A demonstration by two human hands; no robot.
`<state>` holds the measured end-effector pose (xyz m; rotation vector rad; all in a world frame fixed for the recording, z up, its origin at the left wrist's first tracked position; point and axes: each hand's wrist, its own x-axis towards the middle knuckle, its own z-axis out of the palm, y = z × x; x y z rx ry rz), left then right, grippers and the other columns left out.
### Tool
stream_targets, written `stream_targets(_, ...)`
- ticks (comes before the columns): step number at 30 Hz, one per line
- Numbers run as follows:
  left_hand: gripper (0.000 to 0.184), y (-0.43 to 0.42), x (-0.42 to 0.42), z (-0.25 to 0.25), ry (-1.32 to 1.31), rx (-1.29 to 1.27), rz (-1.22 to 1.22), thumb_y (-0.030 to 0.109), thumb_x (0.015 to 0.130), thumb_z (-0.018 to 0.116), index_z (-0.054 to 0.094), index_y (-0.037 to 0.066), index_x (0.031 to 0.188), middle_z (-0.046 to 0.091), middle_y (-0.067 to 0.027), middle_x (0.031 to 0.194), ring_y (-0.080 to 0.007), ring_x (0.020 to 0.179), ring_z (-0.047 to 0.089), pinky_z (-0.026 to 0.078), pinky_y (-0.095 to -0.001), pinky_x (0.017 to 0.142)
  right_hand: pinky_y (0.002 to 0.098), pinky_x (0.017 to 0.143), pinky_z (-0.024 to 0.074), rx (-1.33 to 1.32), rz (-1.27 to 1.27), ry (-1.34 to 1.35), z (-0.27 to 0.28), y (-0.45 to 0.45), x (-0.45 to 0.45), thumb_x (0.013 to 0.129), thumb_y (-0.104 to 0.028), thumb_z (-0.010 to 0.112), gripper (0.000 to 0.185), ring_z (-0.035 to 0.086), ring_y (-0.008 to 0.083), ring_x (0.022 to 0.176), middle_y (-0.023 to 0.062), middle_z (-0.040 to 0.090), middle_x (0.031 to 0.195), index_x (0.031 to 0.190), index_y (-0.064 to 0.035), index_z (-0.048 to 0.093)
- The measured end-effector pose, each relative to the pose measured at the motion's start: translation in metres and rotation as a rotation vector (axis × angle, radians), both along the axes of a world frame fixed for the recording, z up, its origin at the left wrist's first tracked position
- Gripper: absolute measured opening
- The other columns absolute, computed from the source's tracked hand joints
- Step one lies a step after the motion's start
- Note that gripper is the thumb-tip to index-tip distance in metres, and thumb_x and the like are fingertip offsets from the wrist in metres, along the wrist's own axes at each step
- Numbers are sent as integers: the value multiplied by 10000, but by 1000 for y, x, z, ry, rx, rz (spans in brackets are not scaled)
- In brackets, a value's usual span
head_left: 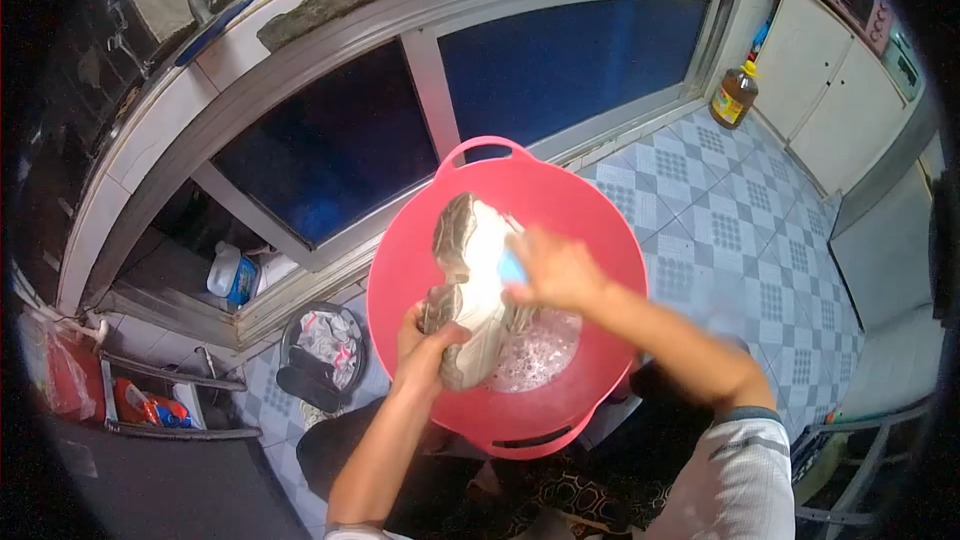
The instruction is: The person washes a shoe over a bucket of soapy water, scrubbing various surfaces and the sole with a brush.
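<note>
A pink basin (pixel 600 210) with two cut-out handles stands in front of me, with foamy water (pixel 535 355) at its bottom. Over the water is a grey and white item (pixel 485 270), which looks like a shoe. My left hand (pixel 425 345) grips its lower left end, thumb on top. My right hand (pixel 560 270), blurred by motion, has its fingers closed round a light blue object (pixel 512 267) that lies against the item's right side. What the blue object is cannot be made out.
A dark bin (pixel 290 380) with crumpled cloth stands left of the basin. Sliding cabinet doors (pixel 570 65) run along the far side. An oil bottle (pixel 735 98) stands on the tiled floor (pixel 700 230). A blue-labelled jug (pixel 232 275) is at left.
</note>
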<state>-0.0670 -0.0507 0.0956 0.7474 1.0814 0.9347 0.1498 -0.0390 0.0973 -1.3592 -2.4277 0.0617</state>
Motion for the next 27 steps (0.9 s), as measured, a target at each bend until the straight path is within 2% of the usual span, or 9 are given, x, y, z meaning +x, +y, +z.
stream_targets(2,613,-3,-1,2,38,-7,1,-84,578,626,423,-20,1153,568,-140,996,-241,897,586,485,-335,783,423,565,506,23,-398,81,6,18,9,724,-397,621,542,601,314,691,149,514,889,1126,-69,465)
stream_targets(6,576,-3,4,3,12,-19,13,-71,581,626,444,-28,1126,567,-140,992,-238,886,586,481,-329,782,422,504,489,-30,-94,-3,14,-17,-13,759,-397,577,534,598,316,682,157,521,885,1160,-67,453)
stream_targets(10,542,-5,-2,-1,-37,-32,-31,-55,587,628,456,-36,1100,563,-138,987,-232,873,584,479,-329,779,419,535,498,4,-442,40,1,16,11,745,-447,586,529,597,318,659,158,533,861,1096,-70,468)
stream_targets(13,527,-2,-3,1,-56,-17,-70,-48,593,628,456,-32,1091,556,-133,983,-229,876,578,475,-330,783,425,529,493,127,-193,38,-6,-9,-2,763,-414,572,487,592,334,645,162,536,845,1078,-60,464)
stream_targets(17,513,-4,-3,-8,26,-28,-38,-47,597,621,459,-31,1084,550,-129,973,-223,885,568,468,-324,796,419,585,507,-70,-461,49,8,12,10,749,-385,606,495,600,321,686,162,535,870,1082,-41,483)
stream_targets(20,512,-2,-2,-10,-68,-73,-75,-36,614,613,448,-34,1099,548,-128,963,-221,902,560,461,-326,804,415,602,503,196,-211,179,3,-8,-8,741,-383,619,531,599,309,700,161,531,871,1106,-21,487)
stream_targets(22,500,-5,3,-9,-129,-119,0,-21,633,610,443,-36,1104,547,-122,958,-217,892,561,455,-329,800,348,504,498,70,13,121,23,-32,-37,711,-420,640,582,600,269,695,144,541,821,1105,-19,491)
stream_targets(24,492,-10,8,-1,-59,-113,-85,-14,641,611,444,-36,1103,548,-118,951,-214,880,563,454,-331,794,356,523,495,212,-172,-74,18,-13,-37,725,-417,632,567,572,265,669,132,527,789,1092,-12,481)
stream_targets(27,481,-18,10,0,-11,-172,-161,-7,647,613,448,-35,1097,552,-110,935,-207,854,565,454,-331,783,442,643,469,124,-490,208,35,36,-2,726,-367,630,508,550,332,807,165,532,891,1059,-14,481)
